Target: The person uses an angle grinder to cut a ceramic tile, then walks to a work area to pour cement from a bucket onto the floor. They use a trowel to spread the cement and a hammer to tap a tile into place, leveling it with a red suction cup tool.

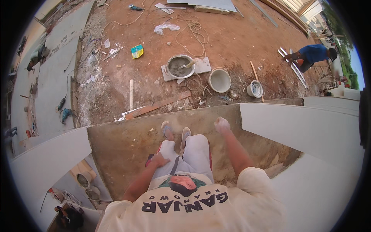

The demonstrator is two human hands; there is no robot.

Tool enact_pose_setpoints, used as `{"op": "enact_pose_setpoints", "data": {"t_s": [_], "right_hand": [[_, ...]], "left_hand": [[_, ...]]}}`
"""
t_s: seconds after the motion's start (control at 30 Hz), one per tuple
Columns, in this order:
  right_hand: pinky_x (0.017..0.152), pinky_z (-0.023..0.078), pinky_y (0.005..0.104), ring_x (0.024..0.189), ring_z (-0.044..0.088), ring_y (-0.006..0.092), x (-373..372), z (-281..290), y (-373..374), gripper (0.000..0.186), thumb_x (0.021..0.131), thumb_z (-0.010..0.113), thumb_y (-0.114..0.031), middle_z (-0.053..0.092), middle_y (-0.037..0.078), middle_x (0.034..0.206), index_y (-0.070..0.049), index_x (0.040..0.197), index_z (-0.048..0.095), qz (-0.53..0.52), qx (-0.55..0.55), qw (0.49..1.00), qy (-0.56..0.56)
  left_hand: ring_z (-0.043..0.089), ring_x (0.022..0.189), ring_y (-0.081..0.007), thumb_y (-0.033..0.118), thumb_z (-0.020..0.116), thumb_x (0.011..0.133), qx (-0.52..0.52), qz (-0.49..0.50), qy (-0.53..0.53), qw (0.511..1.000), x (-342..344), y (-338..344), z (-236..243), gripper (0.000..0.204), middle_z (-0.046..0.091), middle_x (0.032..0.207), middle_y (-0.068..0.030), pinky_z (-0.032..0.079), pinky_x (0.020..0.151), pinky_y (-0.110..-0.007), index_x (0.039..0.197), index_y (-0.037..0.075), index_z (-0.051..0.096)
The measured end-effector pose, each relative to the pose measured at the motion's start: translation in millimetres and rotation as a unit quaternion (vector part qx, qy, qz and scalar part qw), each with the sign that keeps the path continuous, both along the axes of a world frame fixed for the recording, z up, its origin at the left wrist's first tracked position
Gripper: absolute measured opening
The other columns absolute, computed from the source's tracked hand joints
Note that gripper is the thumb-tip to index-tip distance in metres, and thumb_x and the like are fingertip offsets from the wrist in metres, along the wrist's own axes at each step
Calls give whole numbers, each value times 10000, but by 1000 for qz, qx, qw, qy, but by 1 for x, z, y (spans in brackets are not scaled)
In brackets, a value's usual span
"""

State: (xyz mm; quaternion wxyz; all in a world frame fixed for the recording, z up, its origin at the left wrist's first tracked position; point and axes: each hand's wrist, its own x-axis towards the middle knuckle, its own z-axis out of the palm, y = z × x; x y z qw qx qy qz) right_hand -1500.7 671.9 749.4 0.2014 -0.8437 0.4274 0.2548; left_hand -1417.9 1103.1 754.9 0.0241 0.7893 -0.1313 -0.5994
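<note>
My left hand (159, 159) lies on the thigh of my pale dusty shorts (193, 156), fingers resting along the cloth and holding nothing. My right hand (222, 125) is out in front to the right, coated with whitish dust. Its fingers are curled into a fist and no tool shows in it. Below it is the brown, dirty floor (127, 145) where my sandaled feet stand, between white wall sections. The nearest things ahead of that hand are an empty-looking pale bucket (220, 81) and a smaller bucket (255, 89) on the soil.
A basin of grey mortar (174, 66) with a trowel stands on a board. A wooden plank (158, 105) lies by the floor edge. White walls (278, 120) flank me. Rope (195, 29) lies farther off. A person in blue (313, 53) bends at far right.
</note>
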Motion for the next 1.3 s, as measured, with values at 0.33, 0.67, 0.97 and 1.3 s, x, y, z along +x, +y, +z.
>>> {"op": "enact_pose_setpoints", "data": {"t_s": [0.33,0.67,0.97,1.3], "right_hand": [[995,498,494,1184,572,432,266,-242,-172,415,879,608,-184,587,262,1248,-73,1271,533,193,-58,978,-62],[978,507,485,1304,513,352,454,-419,-231,371,951,509,-166,549,176,1374,-95,1314,539,279,-155,947,-42],[890,567,424,1054,694,318,470,-442,-221,268,951,501,-169,701,174,1142,-67,1111,691,362,-96,927,22],[844,549,469,947,695,372,403,-262,-230,373,882,640,-335,709,230,992,12,1012,683,221,-97,965,-103]], "left_hand": [[493,1243,-458,591,781,709,83,204,-99,970,-66,-71,-50,1143,429,1367,-349,440,1037,-481,1443,-97,239],[434,1266,-517,547,838,629,139,339,-87,927,-68,-140,-63,1202,411,1362,-364,383,1058,-536,1453,-101,249],[410,1297,-517,495,858,627,141,390,-88,906,-76,-159,-62,1197,387,1400,-355,376,1079,-525,1494,-51,240],[479,1219,-475,482,833,684,156,334,-89,925,-108,-158,-57,1110,478,1294,-333,383,1056,-513,1449,-76,254]]}}
